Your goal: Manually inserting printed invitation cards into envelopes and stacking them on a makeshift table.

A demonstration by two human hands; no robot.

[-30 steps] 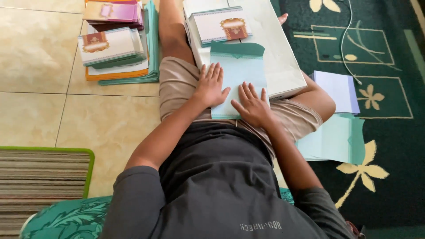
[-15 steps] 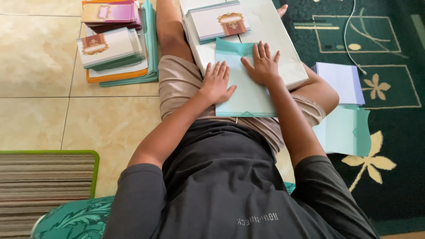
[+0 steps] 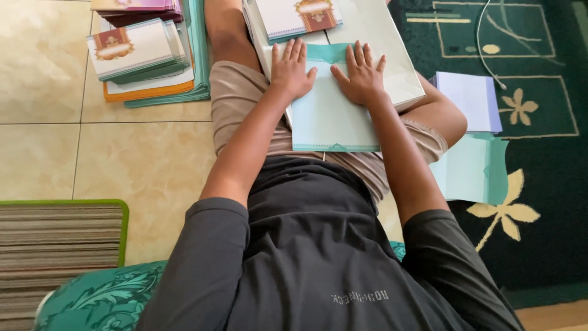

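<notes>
Both hands lie flat, fingers spread: left hand (image 3: 292, 66) and right hand (image 3: 361, 72) press the far end of a pale green envelope (image 3: 327, 116) lying on my lap board (image 3: 392, 55). I'd judge it light, thin, bendy (creases easily); hold by edges.

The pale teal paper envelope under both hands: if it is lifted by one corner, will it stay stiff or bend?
The pale teal paper envelope looks thin and flat, so it would probably droop and feel light. Its smooth face may slide on the white board beneath once the left hand and right hand lift.
</notes>
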